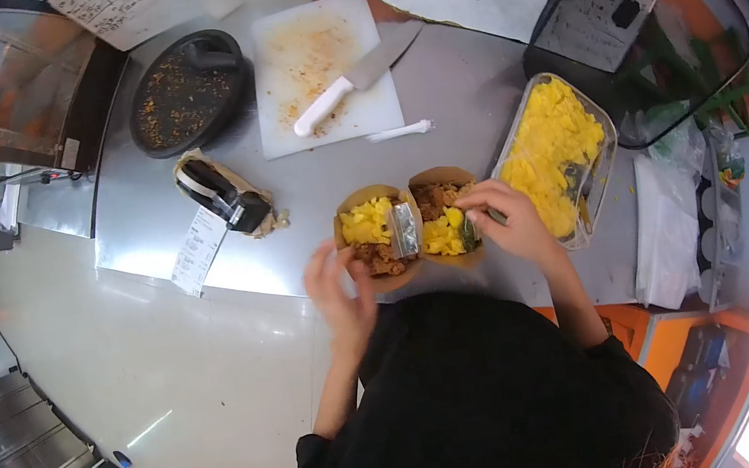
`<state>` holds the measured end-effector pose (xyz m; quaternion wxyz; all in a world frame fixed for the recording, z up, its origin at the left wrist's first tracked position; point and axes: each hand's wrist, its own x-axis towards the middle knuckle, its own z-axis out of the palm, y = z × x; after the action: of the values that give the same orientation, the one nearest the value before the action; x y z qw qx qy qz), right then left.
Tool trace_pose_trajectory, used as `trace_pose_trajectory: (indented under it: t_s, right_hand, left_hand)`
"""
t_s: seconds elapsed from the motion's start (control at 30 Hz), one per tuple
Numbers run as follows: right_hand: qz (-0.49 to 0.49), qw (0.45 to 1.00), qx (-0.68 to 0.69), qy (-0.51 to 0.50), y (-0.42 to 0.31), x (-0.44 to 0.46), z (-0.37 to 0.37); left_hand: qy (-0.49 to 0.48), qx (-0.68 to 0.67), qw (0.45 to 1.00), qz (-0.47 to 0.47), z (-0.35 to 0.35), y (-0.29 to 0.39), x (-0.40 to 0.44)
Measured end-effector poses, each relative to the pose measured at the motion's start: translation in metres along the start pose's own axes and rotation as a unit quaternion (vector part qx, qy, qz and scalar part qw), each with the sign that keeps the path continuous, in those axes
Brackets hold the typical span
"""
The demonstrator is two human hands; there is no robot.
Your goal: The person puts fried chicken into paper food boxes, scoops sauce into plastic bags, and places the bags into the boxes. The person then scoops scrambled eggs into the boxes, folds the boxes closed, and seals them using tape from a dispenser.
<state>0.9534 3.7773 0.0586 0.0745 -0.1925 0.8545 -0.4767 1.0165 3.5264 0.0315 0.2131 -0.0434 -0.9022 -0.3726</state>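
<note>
Two brown paper food boxes stand side by side at the counter's front edge. The left box [386, 283] holds yellow scrambled egg [369, 222], browned fried pieces [379, 260] and a clear sachet [405, 229]. Similar egg and fried pieces fill the right box [439, 175], with something green at its side. My left hand [343, 299], slightly blurred, is at the left box's near left corner, its fingers apart. Over the right box, the fingertips of my right hand [509, 217] are bent close together above the egg; whatever they pinch is too small to make out.
A tray of scrambled egg [554, 139] lies on the right, beside a dark clear bin [644, 29]. Behind the boxes are a white-handled knife [352, 82] on a cutting board [280, 54] and a black pan [189, 97]. A black dispenser [223, 194] trails a printed slip [200, 250].
</note>
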Motion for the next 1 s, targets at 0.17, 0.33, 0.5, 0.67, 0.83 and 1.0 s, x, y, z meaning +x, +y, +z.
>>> trace_pose_trajectory:
  t_s: [0.17,0.33,0.5,0.67,0.83,1.0]
  right_hand:
    - [-0.114,0.986,-0.114,-0.048,-0.005,0.021,0.047]
    - [-0.081,0.992,-0.094,-0.028,-0.017,0.037,0.058]
    - [-0.034,0.992,-0.121,0.014,-0.014,0.041,0.057]
    - [-0.082,0.966,-0.243,-0.018,-0.012,0.042,0.058]
    - [-0.142,0.921,-0.353,-0.087,-0.006,0.047,0.064]
    - [-0.136,0.87,-0.462,-0.108,-0.024,0.058,0.083]
  left_hand:
    - [-0.037,-0.238,0.945,-0.219,0.013,-0.04,-0.013]
    - [-0.024,-0.119,0.985,-0.119,0.025,-0.025,-0.007]
    - [-0.088,0.193,0.976,0.052,0.026,-0.001,0.018]
    - [-0.18,0.203,0.953,0.135,0.047,0.003,0.019]
    - [-0.234,0.293,0.912,0.166,0.051,-0.002,0.016]
    - [-0.199,0.238,0.945,0.101,0.036,0.002,0.017]
